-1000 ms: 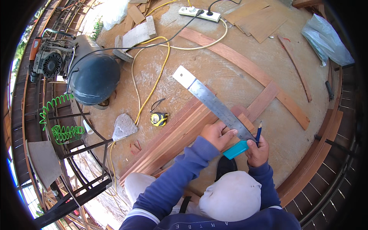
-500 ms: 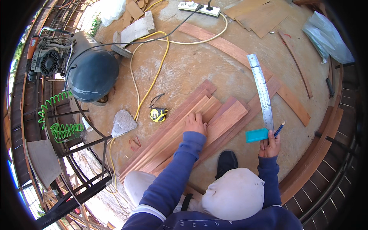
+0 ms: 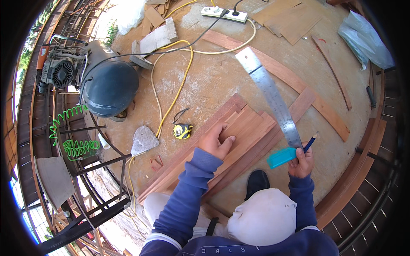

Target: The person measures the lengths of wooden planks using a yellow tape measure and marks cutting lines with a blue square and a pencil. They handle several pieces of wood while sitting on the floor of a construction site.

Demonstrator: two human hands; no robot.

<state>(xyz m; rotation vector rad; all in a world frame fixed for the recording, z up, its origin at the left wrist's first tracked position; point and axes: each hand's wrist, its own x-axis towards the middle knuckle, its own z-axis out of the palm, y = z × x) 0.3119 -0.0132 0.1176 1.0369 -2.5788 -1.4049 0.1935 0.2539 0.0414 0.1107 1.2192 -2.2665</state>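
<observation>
Several reddish-brown wooden planks point(image 3: 243, 130) lie side by side and stacked on the floor before me, running from my knees toward the far right. My left hand point(image 3: 215, 143) grips one of them, its fingers curled over the left side and the thumb on top. In my right hand point(image 3: 302, 162) is a try square point(image 3: 273, 94) with a steel blade and a turquoise handle. The blade points up and to the left, above the planks' far ends. A dark blue pencil point(image 3: 311, 142) sticks out from the same hand, tip upward.
A yellow-black tape measure point(image 3: 183, 131) and a stone block point(image 3: 144, 141) lie left of the planks. An air compressor point(image 3: 109, 87) stands farther left. Cables run to a white power strip point(image 3: 224, 14). Long boards point(image 3: 329, 117) lie at the right, a plastic bag point(image 3: 365, 40) beyond.
The try square has tilted left, its blade turned. My left hand has gone from lying across the planks to curling round one, and the planks' far ends now sit closer together.
</observation>
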